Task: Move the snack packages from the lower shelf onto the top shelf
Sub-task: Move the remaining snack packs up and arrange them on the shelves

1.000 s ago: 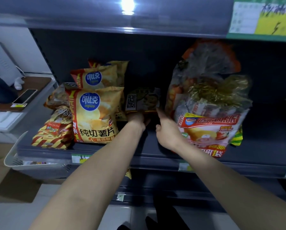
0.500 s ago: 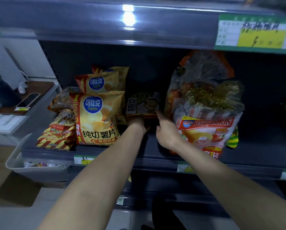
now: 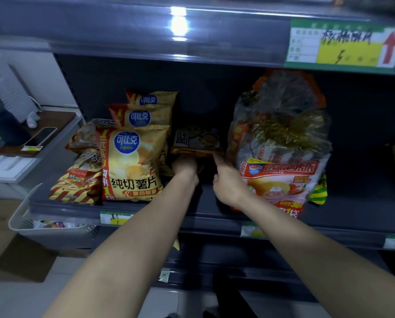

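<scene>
A dark shelf (image 3: 215, 214) filled the frame. We saw yellow chip bags (image 3: 132, 161) left of centre and a large clear bag of pies (image 3: 281, 157) to the right, hemming in a small dim snack packet (image 3: 195, 141) at mid-frame, its long side level. Our left hand (image 3: 185, 166) closed its grip beneath the packet; our right hand (image 3: 228, 180) touched its lower right corner with the forefinger, other fingers curled.

Probably a shop: dark shelving (image 3: 215, 216) with price tags (image 3: 343, 45), stocked with snack packages (image 3: 132, 161).
</scene>
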